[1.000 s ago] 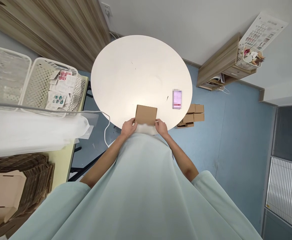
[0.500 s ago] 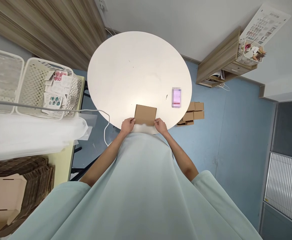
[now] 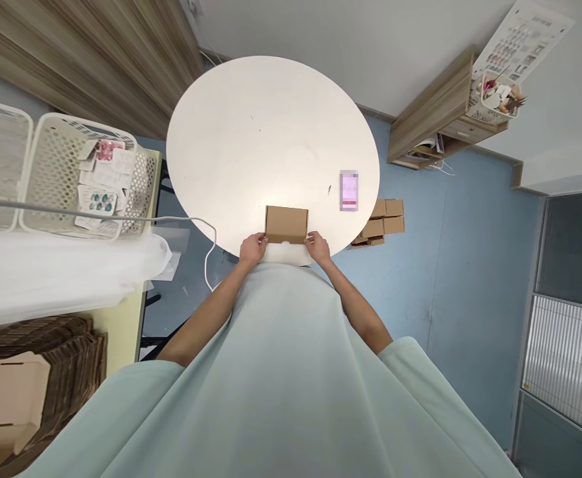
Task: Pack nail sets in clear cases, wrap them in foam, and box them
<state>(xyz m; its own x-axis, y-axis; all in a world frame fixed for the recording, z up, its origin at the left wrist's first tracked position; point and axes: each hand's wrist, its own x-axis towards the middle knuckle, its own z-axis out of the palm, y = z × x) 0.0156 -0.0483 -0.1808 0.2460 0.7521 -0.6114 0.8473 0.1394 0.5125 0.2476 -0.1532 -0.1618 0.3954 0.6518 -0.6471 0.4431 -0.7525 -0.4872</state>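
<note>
A cardboard box (image 3: 286, 224) is set at the near edge of the round white table (image 3: 266, 133), its top covered by the lid, so its inside cannot be seen. Its left near corner is pinched by the fingers of the left hand (image 3: 254, 248), and its right near corner is grasped likewise by the right hand (image 3: 317, 247). To the right, a blurred pink rectangle (image 3: 349, 190) is seen on the tabletop. Beyond the table's right edge, brown boxes (image 3: 387, 216) are stacked on the floor; what is in them is hidden.

On the left, a white basket (image 3: 52, 169) is partly filled with printed packets (image 3: 104, 176), heaped toward its right side. Beside it, a second basket (image 3: 26, 149) is filled with what look like clear plastic pieces. A small basket (image 3: 478, 106), filled with mixed odds and ends, is stood on the wooden cabinet (image 3: 433, 106).
</note>
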